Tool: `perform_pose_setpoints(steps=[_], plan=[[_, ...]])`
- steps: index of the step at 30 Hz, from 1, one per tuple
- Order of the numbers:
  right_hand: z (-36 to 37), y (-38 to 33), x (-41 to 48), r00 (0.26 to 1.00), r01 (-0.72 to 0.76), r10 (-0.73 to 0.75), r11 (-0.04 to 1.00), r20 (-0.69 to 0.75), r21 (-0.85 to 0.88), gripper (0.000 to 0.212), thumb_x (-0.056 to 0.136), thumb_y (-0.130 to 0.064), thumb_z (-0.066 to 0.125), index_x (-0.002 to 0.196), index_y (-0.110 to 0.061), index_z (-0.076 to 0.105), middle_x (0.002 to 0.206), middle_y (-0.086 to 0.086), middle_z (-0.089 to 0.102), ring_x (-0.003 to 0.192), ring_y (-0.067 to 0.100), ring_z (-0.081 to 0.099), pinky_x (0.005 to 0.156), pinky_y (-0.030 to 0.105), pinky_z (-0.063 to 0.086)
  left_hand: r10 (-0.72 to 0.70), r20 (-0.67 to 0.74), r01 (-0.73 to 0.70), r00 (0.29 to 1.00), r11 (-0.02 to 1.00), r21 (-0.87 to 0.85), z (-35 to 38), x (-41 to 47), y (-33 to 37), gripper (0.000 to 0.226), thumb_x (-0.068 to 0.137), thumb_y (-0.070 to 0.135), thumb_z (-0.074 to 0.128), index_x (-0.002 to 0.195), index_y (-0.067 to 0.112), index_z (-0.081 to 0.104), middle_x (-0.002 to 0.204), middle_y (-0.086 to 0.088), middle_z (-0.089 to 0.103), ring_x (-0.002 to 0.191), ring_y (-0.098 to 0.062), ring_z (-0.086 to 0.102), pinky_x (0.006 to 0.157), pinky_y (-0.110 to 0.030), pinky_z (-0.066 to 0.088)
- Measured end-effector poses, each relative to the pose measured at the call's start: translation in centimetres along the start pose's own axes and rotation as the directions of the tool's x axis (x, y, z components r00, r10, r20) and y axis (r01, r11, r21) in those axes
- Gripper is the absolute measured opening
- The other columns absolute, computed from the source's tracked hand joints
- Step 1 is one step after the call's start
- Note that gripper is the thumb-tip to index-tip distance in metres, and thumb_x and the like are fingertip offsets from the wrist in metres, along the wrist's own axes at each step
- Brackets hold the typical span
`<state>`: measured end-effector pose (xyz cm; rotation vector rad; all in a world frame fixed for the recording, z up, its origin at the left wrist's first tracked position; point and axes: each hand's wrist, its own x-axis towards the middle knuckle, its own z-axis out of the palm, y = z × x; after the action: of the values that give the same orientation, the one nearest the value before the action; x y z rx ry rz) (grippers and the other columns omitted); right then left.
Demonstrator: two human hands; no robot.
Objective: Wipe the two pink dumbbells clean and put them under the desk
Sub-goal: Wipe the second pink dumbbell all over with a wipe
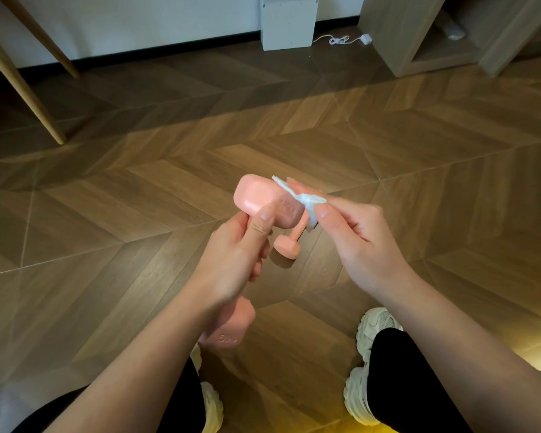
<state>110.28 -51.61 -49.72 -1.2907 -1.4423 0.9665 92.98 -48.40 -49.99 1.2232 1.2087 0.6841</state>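
My left hand (231,260) grips the handle of one pink dumbbell (260,201) and holds it off the floor, thumb lying on its upper head. Its lower head, marked "KG", shows beneath my wrist. My right hand (356,235) pinches a crumpled white wipe (306,203) against the right side of that upper head. The second pink dumbbell (286,246) rests on the wooden floor just behind my hands; only one head and part of its handle show, and the rest is hidden by the held one.
Slanted wooden desk legs (22,89) stand at the far left. A white box (288,23) sits by the back wall with a white cable and plug (344,40) beside it. A wooden shelf unit (434,54) is at the back right. My white shoes (369,367) are below.
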Motion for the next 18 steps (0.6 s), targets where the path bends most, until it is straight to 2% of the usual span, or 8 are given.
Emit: perform_pose_setpoints(steps=[1,3,5,6,8,13,16,18], plan=[[-0.1,-0.1,-0.1,1.000,-0.012,0.012,1.000,-0.010,0.016,0.028,0.101,-0.017,0.043,0.105,-0.022,0.071,0.106,0.021,0.070,0.074,0.043,0.064,0.098,0.019,0.044,0.009,0.006,-0.009,1.000,1.000,-0.029,-0.1,-0.1,0.1,0.051,0.083,0.070,0.049,0.078,0.021,0.057,0.061,0.008,0.051,0.052,-0.011,0.041,0.049,-0.022,0.035],[-0.3,-0.2,-0.1,0.997,-0.068,0.070,0.996,-0.031,0.062,0.035,0.101,-0.009,0.043,0.079,0.009,0.064,0.085,-0.021,0.074,0.050,0.034,0.032,0.059,0.006,0.034,0.043,0.036,-0.040,0.998,0.996,-0.077,-0.1,-0.2,0.1,0.046,0.078,0.073,0.049,0.073,0.028,0.057,0.063,0.006,0.051,0.054,-0.012,0.040,0.050,-0.024,0.034],[-0.4,-0.1,0.0,0.994,-0.083,0.087,0.994,-0.061,0.063,0.039,0.103,-0.004,0.041,0.068,0.006,0.056,0.068,-0.035,0.062,0.047,0.018,0.031,0.051,0.007,0.030,0.096,0.073,-0.090,0.993,0.992,-0.088,-0.3,-0.2,0.1,0.041,0.077,0.073,0.049,0.069,0.034,0.058,0.064,0.006,0.051,0.055,-0.014,0.040,0.052,-0.027,0.034],[-0.4,-0.1,0.1,0.994,-0.076,0.081,0.995,-0.076,0.057,0.037,0.102,-0.008,0.041,0.074,0.002,0.062,0.080,-0.034,0.066,0.051,0.017,0.046,0.057,0.008,0.038,0.124,0.094,-0.117,0.988,0.990,-0.082,-0.4,-0.2,0.1,0.040,0.077,0.074,0.050,0.067,0.036,0.058,0.064,0.007,0.051,0.055,-0.014,0.040,0.053,-0.028,0.034],[-0.4,-0.2,0.4,0.991,-0.084,0.090,0.995,-0.099,0.063,0.031,0.100,-0.017,0.042,0.101,-0.014,0.073,0.118,-0.014,0.070,0.084,0.033,0.066,0.079,0.020,0.050,0.172,0.142,-0.166,0.975,0.985,-0.055,-0.6,-0.2,0.1,0.045,0.072,0.082,0.052,0.067,0.038,0.058,0.065,0.010,0.051,0.056,-0.013,0.041,0.054,-0.026,0.034],[-0.6,0.2,0.5,0.986,-0.146,0.155,0.979,-0.056,0.139,0.034,0.100,-0.018,0.041,0.111,-0.014,0.073,0.129,-0.001,0.066,0.105,0.051,0.058,0.092,0.050,0.044,0.238,0.221,-0.257,0.946,0.965,0.058,-0.9,-0.5,0.3,0.060,0.066,0.090,0.048,0.076,0.031,0.057,0.063,0.014,0.055,0.055,-0.008,0.042,0.053,-0.022,0.034],[-0.4,0.6,0.6,0.991,-0.127,0.132,0.982,-0.022,0.137,0.035,0.100,-0.016,0.041,0.116,-0.006,0.070,0.131,0.006,0.065,0.128,0.019,0.057,0.106,0.035,0.043,0.241,0.284,-0.302,0.928,0.933,0.197,-1.1,-0.7,0.7,0.050,0.072,0.082,0.047,0.078,0.033,0.052,0.062,0.025,0.059,0.054,0.004,0.052,0.054,-0.010,0.036],[-0.3,0.8,0.5,0.994,-0.111,0.111,0.984,0.004,0.138,0.034,0.100,-0.015,0.041,0.118,-0.006,0.069,0.133,0.006,0.063,0.131,0.009,0.052,0.107,0.023,0.040,0.213,0.303,-0.300,0.929,0.913,0.276,-1.1,-0.7,0.8,0.035,0.078,0.068,0.046,0.079,0.033,0.050,0.061,0.030,0.059,0.056,0.009,0.055,0.055,-0.008,0.037]])
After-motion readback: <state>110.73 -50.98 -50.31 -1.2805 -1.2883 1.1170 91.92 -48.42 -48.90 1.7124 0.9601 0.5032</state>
